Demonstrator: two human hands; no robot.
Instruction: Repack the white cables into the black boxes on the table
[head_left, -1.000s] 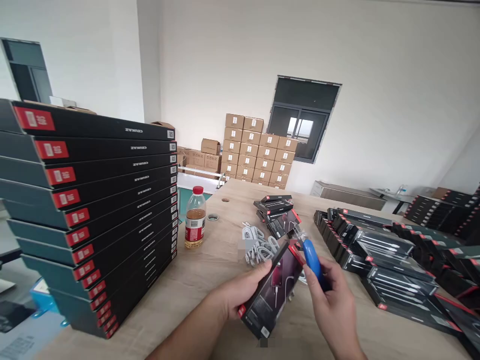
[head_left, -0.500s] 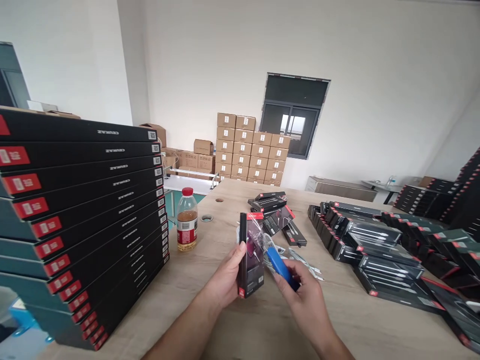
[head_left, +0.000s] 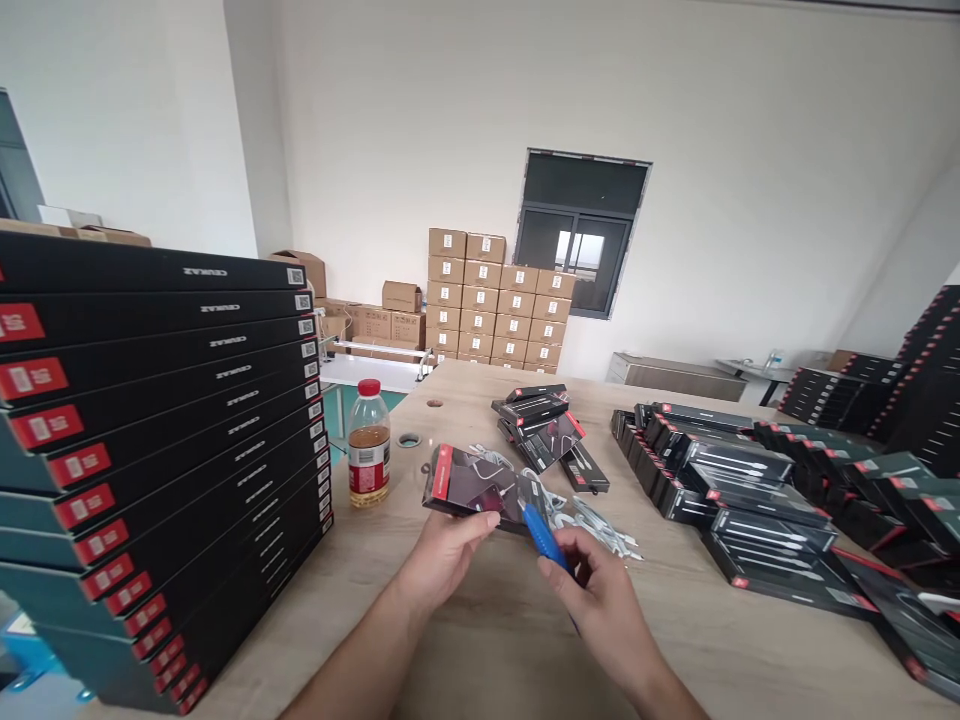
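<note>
My left hand (head_left: 444,558) is closed on a flat black cable box (head_left: 474,478) with a red end, thumb on top. The box lies tilted sideways above the table. A blue utility knife (head_left: 545,537) is gripped in my right hand (head_left: 601,590), its tip close to the box's right end; I cannot tell whether they touch. Behind the box, white cables (head_left: 592,525) lie loose on the table. Farther back is a loose pile of similar black boxes (head_left: 536,415).
At the left rises a tall stack of black boxes (head_left: 172,440), with a red-capped bottle (head_left: 369,445) beside it. Rows of black boxes (head_left: 750,500) cover the right of the table (head_left: 495,640). Brown cartons (head_left: 480,300) are stacked by the far wall.
The black box has turned from upright to lying sideways, its red end now pointing left. The knife has come closer to its right end. The view has shifted slightly.
</note>
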